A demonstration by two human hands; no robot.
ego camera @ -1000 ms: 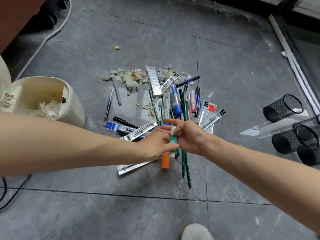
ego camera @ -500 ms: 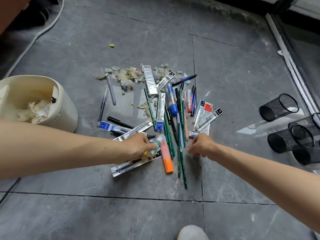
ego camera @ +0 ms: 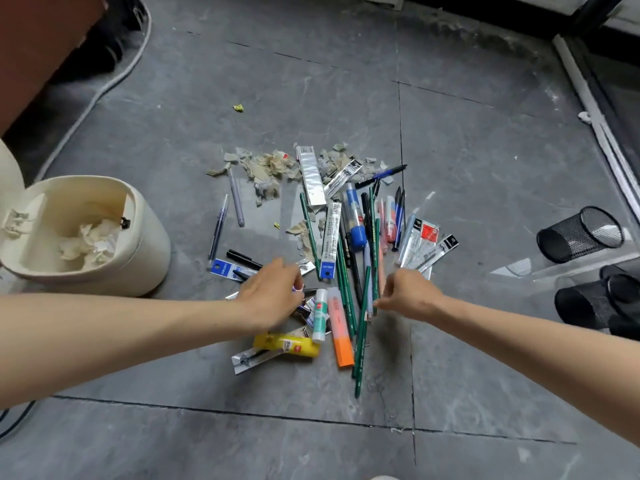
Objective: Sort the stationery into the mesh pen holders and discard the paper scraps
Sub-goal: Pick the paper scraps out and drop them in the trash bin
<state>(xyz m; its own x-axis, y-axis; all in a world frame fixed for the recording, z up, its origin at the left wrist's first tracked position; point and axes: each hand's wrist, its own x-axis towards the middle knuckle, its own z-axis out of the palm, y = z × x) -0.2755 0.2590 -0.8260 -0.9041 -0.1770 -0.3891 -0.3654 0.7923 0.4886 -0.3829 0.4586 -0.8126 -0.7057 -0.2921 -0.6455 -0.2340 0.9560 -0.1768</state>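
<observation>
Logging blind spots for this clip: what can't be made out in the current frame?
Head view: whether the left hand pinches anything; its own knuckles hide the grip.
Head view: whether the right hand holds a green pencil; curled fingers cover the contact.
Head view: the lower mesh pen holders, cut off by the right edge.

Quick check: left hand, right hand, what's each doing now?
Left hand: fingers curled over the stationery; whether they grip anything cannot be told.
Right hand: fingers curled at the green pencils; a grip cannot be told.
</observation>
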